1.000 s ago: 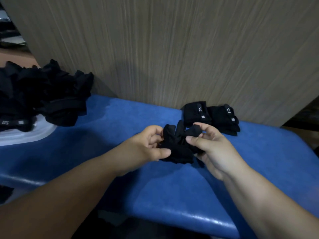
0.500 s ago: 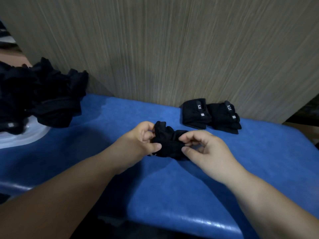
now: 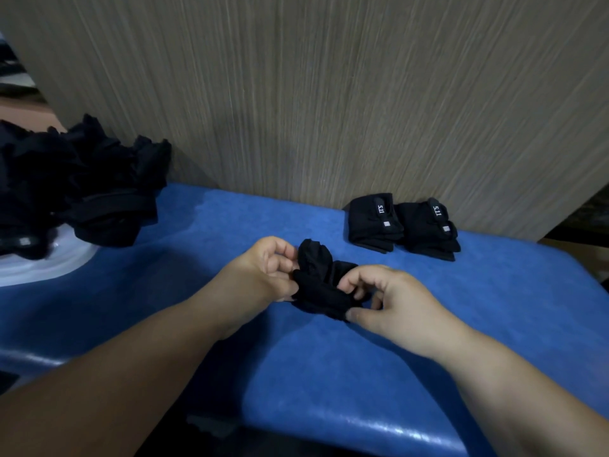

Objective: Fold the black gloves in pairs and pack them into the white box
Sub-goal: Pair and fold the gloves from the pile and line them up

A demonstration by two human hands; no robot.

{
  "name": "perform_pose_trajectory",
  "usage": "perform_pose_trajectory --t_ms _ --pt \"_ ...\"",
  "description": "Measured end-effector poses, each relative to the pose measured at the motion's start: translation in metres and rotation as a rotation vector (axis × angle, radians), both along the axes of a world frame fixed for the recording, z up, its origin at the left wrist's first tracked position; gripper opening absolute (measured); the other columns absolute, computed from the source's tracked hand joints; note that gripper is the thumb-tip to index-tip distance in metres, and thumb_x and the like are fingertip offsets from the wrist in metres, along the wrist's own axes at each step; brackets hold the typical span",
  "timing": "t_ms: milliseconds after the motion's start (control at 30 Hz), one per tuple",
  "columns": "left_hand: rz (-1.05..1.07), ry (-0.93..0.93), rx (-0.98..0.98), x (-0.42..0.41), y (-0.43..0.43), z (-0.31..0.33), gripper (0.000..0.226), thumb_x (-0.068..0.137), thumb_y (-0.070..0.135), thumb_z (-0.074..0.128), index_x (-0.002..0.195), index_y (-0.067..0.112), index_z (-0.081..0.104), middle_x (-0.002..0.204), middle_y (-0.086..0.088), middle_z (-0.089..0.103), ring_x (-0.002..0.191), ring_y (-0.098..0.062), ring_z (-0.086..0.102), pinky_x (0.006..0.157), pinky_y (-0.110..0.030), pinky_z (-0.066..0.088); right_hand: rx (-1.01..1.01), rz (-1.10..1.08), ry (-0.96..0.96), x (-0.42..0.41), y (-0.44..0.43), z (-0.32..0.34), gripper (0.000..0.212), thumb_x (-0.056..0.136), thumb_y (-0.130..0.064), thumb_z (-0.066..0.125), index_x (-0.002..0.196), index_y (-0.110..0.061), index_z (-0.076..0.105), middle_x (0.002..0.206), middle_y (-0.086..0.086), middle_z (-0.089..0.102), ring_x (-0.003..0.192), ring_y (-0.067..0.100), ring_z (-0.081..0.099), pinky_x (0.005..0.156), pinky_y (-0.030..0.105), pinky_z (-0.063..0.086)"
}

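A bunched pair of black gloves (image 3: pixel 321 285) lies on the blue table (image 3: pixel 296 351) between my hands. My left hand (image 3: pixel 263 268) pinches its left end with curled fingers. On the right end, my right hand (image 3: pixel 392 298) grips the fabric with thumb and fingertips. Two folded glove pairs (image 3: pixel 374 222) (image 3: pixel 428 230) with white labels sit side by side at the back right by the wall. A heap of loose black gloves (image 3: pixel 82 189) is piled on the white box (image 3: pixel 43 265) at the far left.
A brown-grey striped wall panel (image 3: pixel 329 94) stands right behind the table. The table's glossy front edge (image 3: pixel 362 423) runs across the bottom, with dark floor below it.
The gloves came down from a raised, spread hold to a tighter bundle on the table. Both hands lowered and moved closer, the right hand curling over the bundle's right end.
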State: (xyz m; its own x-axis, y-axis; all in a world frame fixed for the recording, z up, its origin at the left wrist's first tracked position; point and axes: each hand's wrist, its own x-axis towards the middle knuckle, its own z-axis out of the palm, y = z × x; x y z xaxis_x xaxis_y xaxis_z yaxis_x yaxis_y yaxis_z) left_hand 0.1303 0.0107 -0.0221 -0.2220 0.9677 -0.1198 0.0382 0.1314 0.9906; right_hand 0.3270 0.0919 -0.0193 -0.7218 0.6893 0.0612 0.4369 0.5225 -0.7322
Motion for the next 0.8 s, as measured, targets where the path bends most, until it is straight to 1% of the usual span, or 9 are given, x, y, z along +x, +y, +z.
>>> perform_pose_trajectory --t_ms 100,167,233,300,367,500,600,733,800 --pt "0.024 0.002 -0.017 0.001 0.0 0.0 0.029 0.083 -0.014 0.056 0.104 0.005 0.052 0.086 -0.004 0.066 0.074 -0.016 0.066 0.069 -0.025 0.055 0.034 0.011 -0.024 -0.001 -0.001 -0.001 0.032 0.074 -0.008 0.079 0.086 -0.032 0.062 0.082 -0.013 0.056 0.062 -0.011 0.052 0.058 0.006 0.037" --pt "0.029 -0.003 -0.025 0.001 -0.001 0.0 0.026 0.082 -0.013 0.06 0.101 0.003 0.053 0.085 -0.006 0.065 0.07 -0.013 0.064 0.064 -0.02 0.053 0.051 0.023 -0.027 -0.001 -0.001 -0.002 0.027 0.073 -0.012 0.081 0.084 -0.028 0.063 0.083 -0.011 0.058 0.062 -0.009 0.052 0.057 0.007 0.037" --pt "0.036 0.021 -0.041 0.001 0.0 0.0 0.022 0.081 -0.011 0.064 0.095 0.005 0.055 0.084 -0.007 0.063 0.067 -0.011 0.062 0.061 -0.019 0.053 0.084 0.023 -0.029 -0.002 -0.001 -0.003 0.024 0.072 -0.015 0.081 0.078 -0.027 0.06 0.077 -0.011 0.059 0.06 -0.004 0.051 0.054 0.009 0.034" --pt "0.057 0.102 -0.059 0.003 0.001 -0.001 0.02 0.08 -0.006 0.069 0.087 0.008 0.056 0.082 -0.008 0.06 0.066 -0.013 0.059 0.059 -0.019 0.053 0.078 0.004 0.01 -0.002 -0.001 -0.004 0.024 0.073 -0.013 0.079 0.073 -0.022 0.057 0.065 -0.016 0.055 0.053 -0.001 0.048 0.05 0.01 0.032" --pt "0.075 0.202 -0.066 0.005 0.003 -0.003 0.018 0.078 0.003 0.073 0.082 0.011 0.058 0.078 -0.006 0.06 0.065 -0.014 0.058 0.057 -0.021 0.052 0.06 -0.015 0.06 -0.003 -0.002 -0.005 0.025 0.074 -0.009 0.077 0.07 -0.017 0.054 0.059 -0.018 0.05 0.048 0.0 0.043 0.048 0.01 0.03" --pt "0.109 0.317 -0.044 0.008 0.002 -0.007 0.022 0.075 0.014 0.078 0.071 0.016 0.056 0.06 0.005 0.056 0.055 -0.01 0.051 0.059 -0.031 0.049 0.061 -0.035 0.11 -0.003 -0.003 -0.004 0.027 0.075 -0.007 0.074 0.068 -0.018 0.05 0.055 -0.017 0.046 0.047 0.002 0.037 0.048 0.012 0.028" --pt "0.125 0.392 -0.031 0.008 0.0 -0.008 0.027 0.075 0.023 0.078 0.067 0.018 0.053 0.055 0.003 0.051 0.052 -0.013 0.045 0.056 -0.032 0.043 0.055 -0.074 0.148 -0.003 -0.004 -0.004 0.023 0.076 -0.007 0.071 0.068 -0.015 0.052 0.053 -0.015 0.045 0.044 0.004 0.034 0.045 0.015 0.027" --pt "0.131 0.479 0.03 0.015 -0.003 -0.007 0.03 0.079 0.025 0.074 0.067 0.018 0.048 0.05 0.006 0.044 0.044 -0.006 0.034 0.046 -0.02 0.032 0.05 -0.146 0.219 -0.006 -0.007 -0.005 0.024 0.077 -0.003 0.066 0.065 -0.015 0.049 0.054 0.001 0.047 0.044 0.005 0.032 0.045 0.023 0.028" --pt "0.151 0.532 0.063 0.018 -0.005 -0.007 0.03 0.082 0.022 0.07 0.066 0.019 0.045 0.047 0.009 0.041 0.042 -0.005 0.034 0.044 -0.017 0.03 0.079 -0.202 0.222 -0.008 -0.007 -0.007 0.026 0.075 -0.003 0.063 0.066 -0.016 0.043 0.051 -0.002 0.042 0.046 0.007 0.032 0.046 0.025 0.029"
